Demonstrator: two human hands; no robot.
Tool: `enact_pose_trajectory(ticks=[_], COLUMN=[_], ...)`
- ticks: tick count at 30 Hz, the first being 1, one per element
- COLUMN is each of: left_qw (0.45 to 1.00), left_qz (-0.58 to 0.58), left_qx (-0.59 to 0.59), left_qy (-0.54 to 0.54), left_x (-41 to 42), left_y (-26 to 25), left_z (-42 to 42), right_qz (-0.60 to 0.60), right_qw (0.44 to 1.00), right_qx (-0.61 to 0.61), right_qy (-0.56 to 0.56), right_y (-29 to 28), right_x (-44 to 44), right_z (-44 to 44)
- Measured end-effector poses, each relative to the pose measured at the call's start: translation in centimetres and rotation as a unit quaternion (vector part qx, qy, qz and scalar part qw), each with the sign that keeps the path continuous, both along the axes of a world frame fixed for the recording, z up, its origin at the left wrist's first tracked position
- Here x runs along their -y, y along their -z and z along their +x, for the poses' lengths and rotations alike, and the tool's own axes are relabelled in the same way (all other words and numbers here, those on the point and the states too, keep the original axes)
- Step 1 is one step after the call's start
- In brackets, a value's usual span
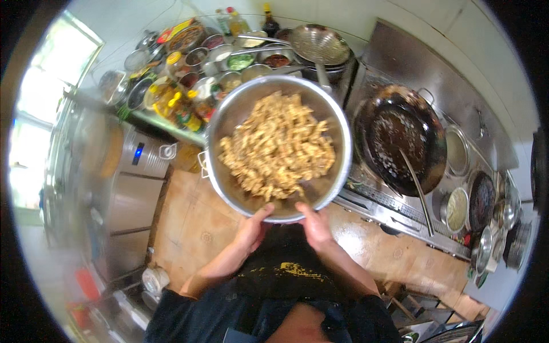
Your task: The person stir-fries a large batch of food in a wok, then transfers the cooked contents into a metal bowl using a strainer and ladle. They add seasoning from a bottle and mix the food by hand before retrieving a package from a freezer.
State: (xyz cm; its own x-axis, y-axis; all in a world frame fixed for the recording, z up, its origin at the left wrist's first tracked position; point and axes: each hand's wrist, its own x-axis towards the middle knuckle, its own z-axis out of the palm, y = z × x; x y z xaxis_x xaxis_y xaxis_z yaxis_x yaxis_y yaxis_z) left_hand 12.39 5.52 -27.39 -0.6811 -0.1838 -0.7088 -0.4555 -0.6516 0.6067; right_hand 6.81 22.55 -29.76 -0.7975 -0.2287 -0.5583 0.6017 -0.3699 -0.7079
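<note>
A large steel bowl [344,141] is held out in front of my body. Golden-brown pieces of food [279,148] are heaped inside it. My left hand [256,227] grips the near rim, its thumb over the edge. Close by on the same rim, my right hand [314,224] does likewise; the fingers of both are partly hidden beneath the bowl. To the right, a dark wok [435,171] on the stove holds dark, bubbling liquid. A long metal utensil [418,188] rests in it, its handle reaching over the stove's front edge.
Beyond the bowl stands a counter crowded with seasoning bowls [240,61] and oil bottles [165,100]. A perforated strainer [319,45] lies on pans at the back. Right of the wok are several more bowls [456,210]. A steel cabinet [137,184] stands left, above a tiled floor [193,218].
</note>
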Motion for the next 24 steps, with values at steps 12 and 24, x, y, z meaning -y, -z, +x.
enact_pose_trajectory(ticks=[12,24], left_qw=[0.92,0.829], left_qz=[0.047,0.095], left_qx=[0.038,0.06], left_qy=[-0.387,-0.548], left_x=[19.7,25.4], left_y=[2.9,7.6], left_z=[13.8,16.9], right_qz=[0.155,0.377], right_qw=[0.881,0.802], right_qx=[-0.253,-0.393], right_qy=[-0.369,-0.247], right_y=[4.9,-2.1], right_x=[16.3,23.3], right_z=[-6.3,-30.6])
